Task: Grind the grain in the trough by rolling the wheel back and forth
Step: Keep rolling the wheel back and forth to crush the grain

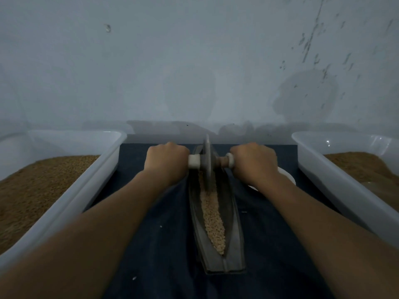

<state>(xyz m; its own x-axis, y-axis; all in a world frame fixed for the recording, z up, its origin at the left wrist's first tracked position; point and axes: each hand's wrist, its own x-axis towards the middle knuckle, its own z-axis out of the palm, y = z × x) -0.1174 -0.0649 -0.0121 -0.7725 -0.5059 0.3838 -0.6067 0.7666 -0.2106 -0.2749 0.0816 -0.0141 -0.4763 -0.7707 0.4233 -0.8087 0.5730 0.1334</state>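
Note:
A long dark boat-shaped trough (234, 240) lies lengthwise on a dark blue cloth, running away from me. Pale tan grain (212, 214) fills its middle groove. A thin grey metal wheel (207, 160) stands upright at the far end of the trough, on an axle with white collars. My left hand (166, 160) is closed around the left end of the wheel's handle. Gripping the right end of it is my right hand (254, 161). Both arms reach forward, one on each side of the trough.
A white plastic tub (90, 182) holding brown grain stands at the left, a second white tub (336, 180) with brown grain at the right. A white dish (288, 176) shows partly behind my right wrist. The grey wall is close behind. The dark cloth (159, 255) covers the work surface.

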